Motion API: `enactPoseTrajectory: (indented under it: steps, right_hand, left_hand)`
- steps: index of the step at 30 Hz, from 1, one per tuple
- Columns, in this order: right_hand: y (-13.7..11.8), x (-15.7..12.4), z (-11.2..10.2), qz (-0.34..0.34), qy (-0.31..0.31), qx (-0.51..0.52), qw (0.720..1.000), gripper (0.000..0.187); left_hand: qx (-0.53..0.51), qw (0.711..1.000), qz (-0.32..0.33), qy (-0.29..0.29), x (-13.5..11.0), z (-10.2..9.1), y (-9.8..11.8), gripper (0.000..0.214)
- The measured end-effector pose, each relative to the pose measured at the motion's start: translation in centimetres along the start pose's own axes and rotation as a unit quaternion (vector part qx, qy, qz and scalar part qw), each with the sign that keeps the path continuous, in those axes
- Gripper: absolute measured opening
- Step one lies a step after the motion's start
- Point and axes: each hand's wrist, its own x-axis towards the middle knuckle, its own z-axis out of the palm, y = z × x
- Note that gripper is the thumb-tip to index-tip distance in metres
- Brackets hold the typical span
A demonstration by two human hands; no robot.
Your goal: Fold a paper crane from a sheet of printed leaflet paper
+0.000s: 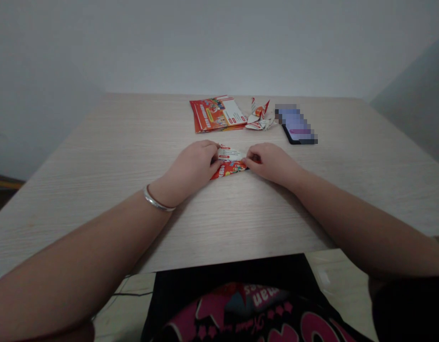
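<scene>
Between my hands a printed paper sheet [231,160] lies on the table, partly folded, with a red band along its near side and white text above. My left hand [196,166], with a silver bangle at the wrist, pinches its left end between thumb and fingers. The right end is pinched by my right hand [271,164], its fingers curled. My fingers cover both ends of the sheet. Just beyond lie a stack of red and white printed leaflets [217,114] and a folded paper figure [259,116] with pointed tips, touching or nearly touching the stack.
A phone [296,124] with a blurred, lit screen lies to the right of the folded paper. The pale wood-grain table [116,156] reaches back to a plain wall [219,47]. Its front edge runs close to my body, and a dark cable [132,294] shows below it.
</scene>
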Motion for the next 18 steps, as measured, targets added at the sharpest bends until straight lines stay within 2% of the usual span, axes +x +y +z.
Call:
enactPoseTrajectory:
  steps: [5, 12, 18]
  right_hand:
    - [-0.5, 0.0, 0.0, 0.034, -0.005, -0.024, 0.999, 0.024]
    - [-0.3, 0.0, 0.0, 0.061, -0.007, -0.022, 0.998, 0.024]
    - [-0.2, 0.1, 0.0, 0.059, -0.006, -0.030, 0.998, 0.025]
  left_hand:
    - [0.009, 1.000, -0.024, -0.014, 0.1, -0.3, 0.3, 0.022]
    - [0.035, 0.999, -0.003, -0.008, 0.1, -0.5, 0.3, 0.024]
    - [0.086, 0.995, -0.004, -0.055, -0.3, -1.8, 1.5, 0.028]
